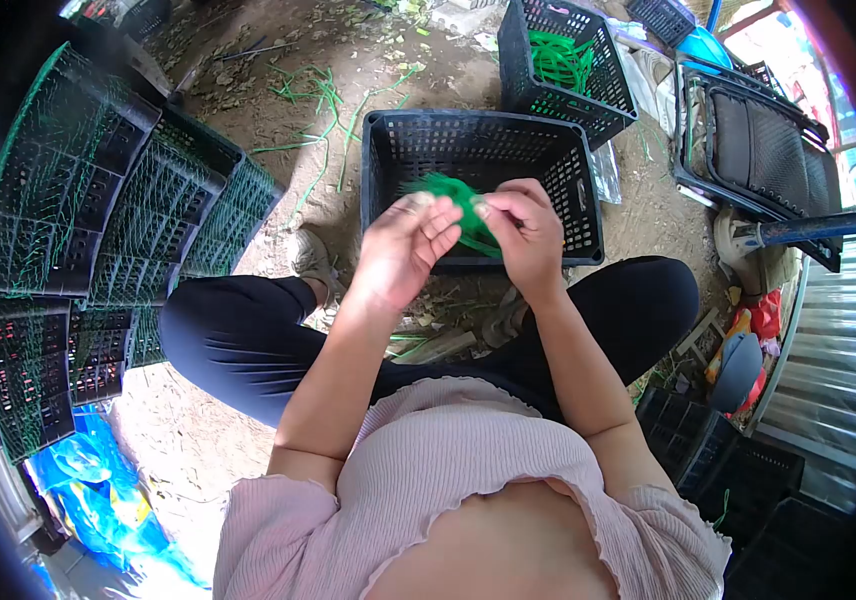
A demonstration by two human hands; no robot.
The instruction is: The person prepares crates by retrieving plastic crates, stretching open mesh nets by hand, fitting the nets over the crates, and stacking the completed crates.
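A bunch of green plastic strands [456,192] is held up over a black plastic crate [478,122] standing between my knees. My right hand [526,232] pinches the strands between thumb and fingertips at their right side. At the left side of the bunch, my left hand [408,242] is smeared by motion, its fingers partly curled; whether they grip the strands I cannot tell. One green strand hangs below the hands into the crate. The bunch is blurred too, so its exact form does not show.
A second black crate [603,105] behind holds green strands [558,62]. More strands [326,95] lie on the dirt floor. Stacked crates under green netting [148,200] stand at left, with blue plastic sheeting [93,485] below. A folded chair [763,140] is at right.
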